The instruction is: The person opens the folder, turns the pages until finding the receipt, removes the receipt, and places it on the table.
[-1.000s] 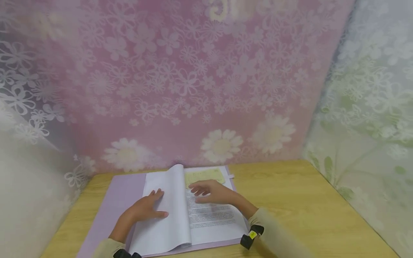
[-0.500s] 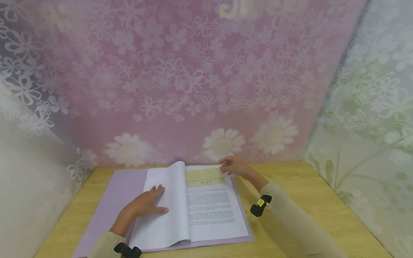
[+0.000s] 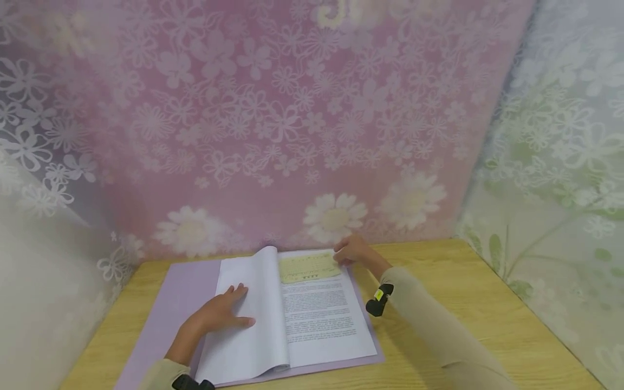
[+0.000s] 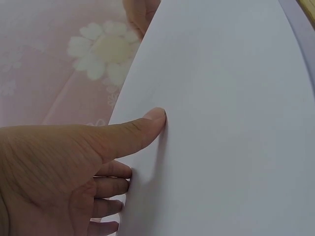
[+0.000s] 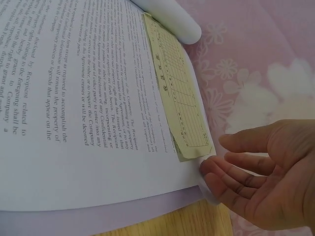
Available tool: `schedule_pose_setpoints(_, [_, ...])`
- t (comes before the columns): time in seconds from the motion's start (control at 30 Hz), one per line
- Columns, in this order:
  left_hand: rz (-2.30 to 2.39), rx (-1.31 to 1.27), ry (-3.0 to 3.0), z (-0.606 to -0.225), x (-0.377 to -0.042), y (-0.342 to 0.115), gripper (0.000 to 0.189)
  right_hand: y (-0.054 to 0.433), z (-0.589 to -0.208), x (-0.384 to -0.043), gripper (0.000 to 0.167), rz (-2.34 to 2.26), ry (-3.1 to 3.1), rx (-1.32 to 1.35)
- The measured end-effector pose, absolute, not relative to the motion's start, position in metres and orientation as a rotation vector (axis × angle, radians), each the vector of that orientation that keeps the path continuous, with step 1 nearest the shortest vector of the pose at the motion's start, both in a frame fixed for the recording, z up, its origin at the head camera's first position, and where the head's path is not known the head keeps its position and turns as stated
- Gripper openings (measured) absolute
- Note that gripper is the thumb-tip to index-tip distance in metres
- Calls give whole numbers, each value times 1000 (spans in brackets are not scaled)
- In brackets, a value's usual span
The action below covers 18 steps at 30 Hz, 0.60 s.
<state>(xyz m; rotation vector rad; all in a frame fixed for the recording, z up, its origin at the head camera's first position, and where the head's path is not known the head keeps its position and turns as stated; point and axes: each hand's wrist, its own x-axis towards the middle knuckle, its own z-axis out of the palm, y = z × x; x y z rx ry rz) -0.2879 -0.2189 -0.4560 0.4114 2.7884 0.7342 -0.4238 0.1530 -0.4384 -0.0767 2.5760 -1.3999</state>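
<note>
A lilac folder (image 3: 177,287) lies open on the table with a thick set of white sheets in it. My left hand (image 3: 219,314) rests, fingers spread, on the blank turned-over sheets (image 3: 265,336), which curl up along the middle. To the right lies a page of printed text (image 3: 322,317), with a pale yellow ruled slip (image 3: 309,267) across its top. My right hand (image 3: 355,250) is at that page's top right corner, beside the slip's end. In the right wrist view its fingertips (image 5: 209,167) touch the page edge by a small whitish tab (image 5: 209,192), the thumb held apart above.
The folder lies on a wood-grain table (image 3: 439,303). A pink flowered wall (image 3: 292,135) stands right behind the table, with pale flowered walls at left and right. Black wrist cameras (image 3: 379,299) sit over the beige sleeves.
My right hand has moved from over the slip and text to the page's top right corner, uncovering the slip. The left hand has stayed on the turned sheets.
</note>
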Motion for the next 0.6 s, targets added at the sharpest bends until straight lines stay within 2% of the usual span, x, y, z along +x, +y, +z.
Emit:
schedule_pose_setpoints(0.17, [741, 425, 2793, -457, -285, -221, 93, 151, -442, -425, 41, -1392, 2552, -14])
schedule_pose_setpoints(0.6, [725, 422, 2802, -458, -288, -221, 94, 145, -456, -432, 51, -1264, 2679, -68])
